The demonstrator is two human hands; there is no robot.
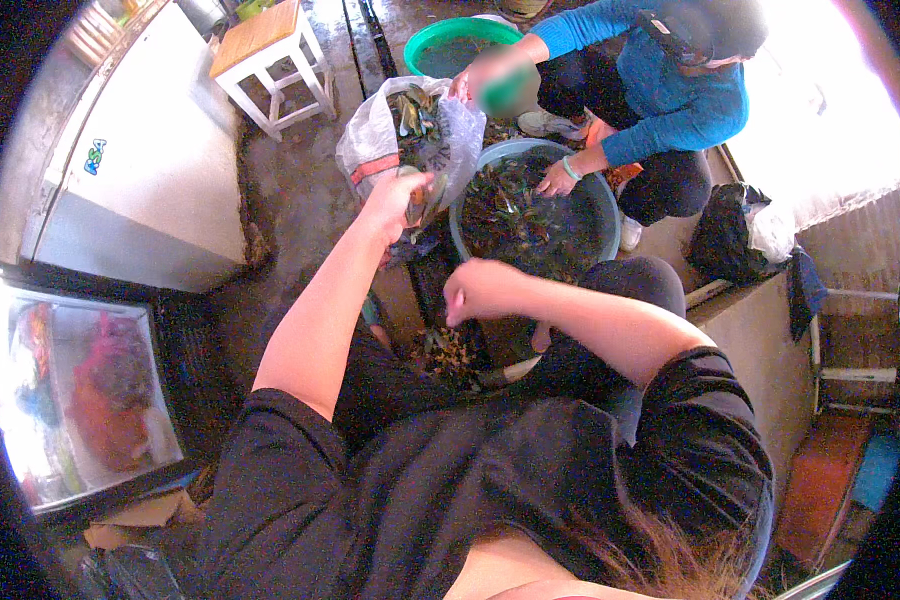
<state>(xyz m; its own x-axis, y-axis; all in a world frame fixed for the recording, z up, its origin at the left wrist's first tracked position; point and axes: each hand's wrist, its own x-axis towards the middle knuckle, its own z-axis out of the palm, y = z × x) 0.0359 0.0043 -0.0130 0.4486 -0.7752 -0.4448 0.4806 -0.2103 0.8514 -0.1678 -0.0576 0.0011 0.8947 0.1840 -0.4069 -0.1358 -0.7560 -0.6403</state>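
My left hand [402, 202] is at the near rim of a white woven sack [365, 135], its fingers curled. Whatever they grip is too small to make out. Inside the sack lie dark, mussel-like shells [417, 115]. To the right stands a round grey-blue basin [610, 215] filled with more dark shells [510, 205]. My right hand [485, 290], slightly blurred, hovers near the basin's front edge with its fingers curled in. What it holds, if anything, is hidden. Below it is a pile of brownish scraps [445, 355].
Across from me, a person in a blue sleeve [660, 90] has one hand [560, 178] in the basin and the other by the sack. Behind are a green tub [420, 45] and a white stool [260, 45]. A white fridge [150, 150] stands left; a black bag [725, 235] sits right.
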